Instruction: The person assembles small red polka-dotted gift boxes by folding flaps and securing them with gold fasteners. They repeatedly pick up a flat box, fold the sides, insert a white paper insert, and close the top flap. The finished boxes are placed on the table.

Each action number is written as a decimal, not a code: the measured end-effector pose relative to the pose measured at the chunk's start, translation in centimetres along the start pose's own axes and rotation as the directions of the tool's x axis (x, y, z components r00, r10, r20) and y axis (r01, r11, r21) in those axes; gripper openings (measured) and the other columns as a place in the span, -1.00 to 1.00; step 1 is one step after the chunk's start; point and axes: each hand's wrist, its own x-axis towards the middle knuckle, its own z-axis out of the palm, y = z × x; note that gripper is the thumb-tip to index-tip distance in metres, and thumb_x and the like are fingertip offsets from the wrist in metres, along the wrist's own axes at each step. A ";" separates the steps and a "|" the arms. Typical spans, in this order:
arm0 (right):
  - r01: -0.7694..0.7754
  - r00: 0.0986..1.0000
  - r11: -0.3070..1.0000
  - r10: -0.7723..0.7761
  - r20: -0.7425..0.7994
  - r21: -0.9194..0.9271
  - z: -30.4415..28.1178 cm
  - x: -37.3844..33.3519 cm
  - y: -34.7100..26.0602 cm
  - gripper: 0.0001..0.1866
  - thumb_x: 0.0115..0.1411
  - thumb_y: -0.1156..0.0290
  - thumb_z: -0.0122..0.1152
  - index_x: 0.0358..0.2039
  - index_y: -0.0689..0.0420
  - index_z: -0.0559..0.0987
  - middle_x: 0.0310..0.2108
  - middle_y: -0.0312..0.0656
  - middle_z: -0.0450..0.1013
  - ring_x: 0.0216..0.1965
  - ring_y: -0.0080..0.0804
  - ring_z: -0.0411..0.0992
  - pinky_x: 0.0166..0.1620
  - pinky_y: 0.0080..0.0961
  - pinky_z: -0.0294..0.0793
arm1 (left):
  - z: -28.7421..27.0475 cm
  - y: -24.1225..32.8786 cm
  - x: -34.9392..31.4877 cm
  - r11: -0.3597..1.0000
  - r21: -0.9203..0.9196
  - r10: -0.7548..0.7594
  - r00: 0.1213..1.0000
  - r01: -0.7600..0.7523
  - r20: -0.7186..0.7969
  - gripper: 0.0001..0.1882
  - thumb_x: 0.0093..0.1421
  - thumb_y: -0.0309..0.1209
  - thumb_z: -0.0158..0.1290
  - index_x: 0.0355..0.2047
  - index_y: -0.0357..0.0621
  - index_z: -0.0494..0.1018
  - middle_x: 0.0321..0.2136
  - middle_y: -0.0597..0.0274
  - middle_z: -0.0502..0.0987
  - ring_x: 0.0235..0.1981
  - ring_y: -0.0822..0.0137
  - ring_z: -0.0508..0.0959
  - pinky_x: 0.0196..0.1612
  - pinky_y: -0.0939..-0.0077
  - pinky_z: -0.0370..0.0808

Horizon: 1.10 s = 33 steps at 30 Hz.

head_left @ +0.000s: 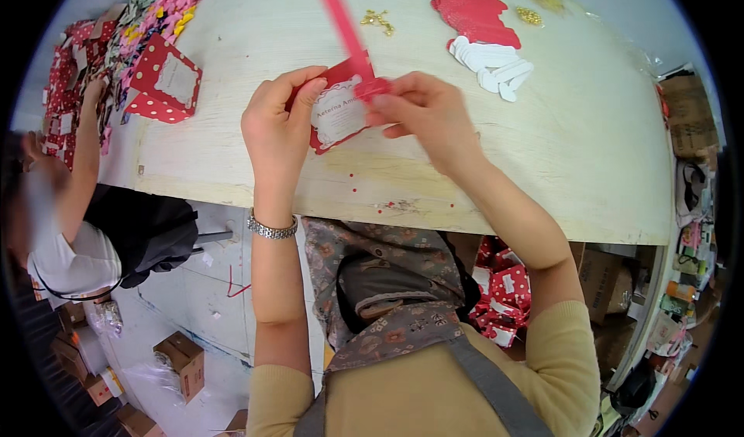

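My left hand (279, 123) pinches the left side of a small red card (333, 115) with a white, scalloped printed label, holding it tilted just above the table. In front of the card, the fingers of my right hand (434, 119) close on a red strip (341, 20) with a wider rounded end. The strip points up and away, and motion blurs it. Whether its rounded end touches the card I cannot tell. Small gold charms (378, 22) lie beyond the card.
White strips (492, 66) and red cut-out cards (474, 14) lie at the far right, near gold beads (529, 16). At left stand a red polka-dot box (164, 80) and heaped colourful bows (159, 10). A co-worker (74, 259) reaches in there. Red dotted packets (502, 290) sit below the table.
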 end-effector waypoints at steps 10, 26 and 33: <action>-0.006 0.996 0.985 0.022 0.092 -0.173 1.8 1.4 0.3 -0.82 0.17 0.39 0.22 -0.38 0.26 0.54 -0.44 -0.19 0.57 -0.49 -0.58 0.53 -0.47 -0.71 0.42 | -0.3 0.4 -0.4 0.985 0.050 0.164 0.986 -0.166 0.037 -0.81 0.06 -0.50 0.20 -0.28 -0.20 0.52 -0.47 0.25 0.53 -0.41 0.35 0.42 -0.36 0.52 0.38; 0.537 0.781 0.180 -0.476 0.404 -0.824 -7.3 14.4 3.7 -0.86 0.15 0.39 0.15 -0.32 0.10 0.62 -0.34 -0.23 0.49 -0.36 -0.24 0.47 -0.29 -0.39 0.46 | 1.0 -1.7 -0.7 0.979 -0.105 0.162 0.982 -0.172 -0.096 -0.76 -0.03 -0.64 0.18 -0.33 -0.13 0.47 -0.45 0.28 0.50 -0.43 0.30 0.36 -0.31 0.49 0.30; 0.341 0.928 0.490 -0.310 0.206 -0.802 -8.0 14.6 1.1 -0.83 0.18 0.38 0.14 -0.25 0.10 0.61 -0.32 -0.23 0.51 -0.37 -0.37 0.46 -0.27 -0.47 0.45 | 1.1 -1.6 -0.8 0.972 -0.117 0.194 0.976 -0.205 -0.101 -0.72 -0.04 -0.65 0.19 -0.30 -0.12 0.48 -0.44 0.28 0.50 -0.42 0.31 0.37 -0.34 0.49 0.30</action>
